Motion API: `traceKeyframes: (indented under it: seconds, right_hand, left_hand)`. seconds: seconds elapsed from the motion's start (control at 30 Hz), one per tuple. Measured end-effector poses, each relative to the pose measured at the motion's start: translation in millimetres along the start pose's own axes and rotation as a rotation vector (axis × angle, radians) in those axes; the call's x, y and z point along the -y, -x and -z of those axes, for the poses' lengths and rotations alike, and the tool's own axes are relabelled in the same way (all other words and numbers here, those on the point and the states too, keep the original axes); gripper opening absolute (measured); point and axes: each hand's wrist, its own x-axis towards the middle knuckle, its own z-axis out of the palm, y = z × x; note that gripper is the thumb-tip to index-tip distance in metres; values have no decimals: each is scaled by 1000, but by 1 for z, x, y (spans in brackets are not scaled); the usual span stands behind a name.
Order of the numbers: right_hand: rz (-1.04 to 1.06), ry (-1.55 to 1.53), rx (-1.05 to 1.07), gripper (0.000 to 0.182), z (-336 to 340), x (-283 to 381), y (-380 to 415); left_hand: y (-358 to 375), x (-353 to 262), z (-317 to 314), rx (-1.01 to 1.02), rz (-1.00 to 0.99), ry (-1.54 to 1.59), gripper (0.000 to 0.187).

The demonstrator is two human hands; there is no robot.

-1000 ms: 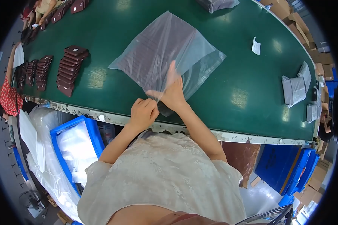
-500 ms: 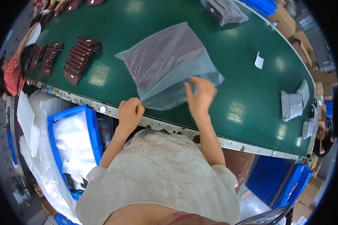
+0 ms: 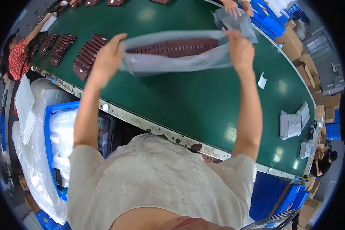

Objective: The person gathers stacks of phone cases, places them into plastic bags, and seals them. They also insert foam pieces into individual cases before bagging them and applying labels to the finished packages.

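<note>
A clear plastic bag (image 3: 157, 66) is stretched sideways over the green table, its mouth spread apart. Inside it several dark maroon pieces (image 3: 172, 48) stand in a packed row. My left hand (image 3: 110, 59) is closed on the bag's left edge, and my right hand (image 3: 241, 50) grips the right edge. Left of my left hand, a fanned stack of maroon pieces (image 3: 84, 61) lies on the table, partly hidden behind the hand.
More maroon stacks (image 3: 61, 48) lie at the left of the green table (image 3: 180, 99). Another person's hands (image 3: 234, 7) hold a bag at the far edge. Wrapped packs (image 3: 290, 124) and a white scrap (image 3: 262, 81) are at right. A blue crate (image 3: 48, 134) stands below left.
Both hands have moved up and apart, pulling the bag's mouth wide and raising its edges. My right hand has taken hold of the bag. Another person's hands have appeared at the far bag.
</note>
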Motion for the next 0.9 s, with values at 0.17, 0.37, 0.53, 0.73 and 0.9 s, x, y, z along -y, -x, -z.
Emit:
traceKeyframes:
  seconds: [0.17, 0.37, 0.53, 0.73, 0.9]
  right_hand:
    - [173, -110, 140, 20, 2, -20, -7]
    - [127, -143, 350, 20, 9, -13, -2]
    - [-64, -245, 5, 15, 39, 2, 26]
    - [-145, -296, 194, 13, -79, -44, 134]
    - [123, 66, 85, 13, -80, -11, 155]
  left_hand:
    - [-39, 38, 19, 263, -30, 293, 32]
    - [-43, 10, 18, 686, 430, 112, 37]
    - [-38, 16, 16, 155, -344, 64, 45]
    - [69, 72, -96, 483, -147, -374, 54]
    - [76, 67, -96, 551, -126, -327, 53]
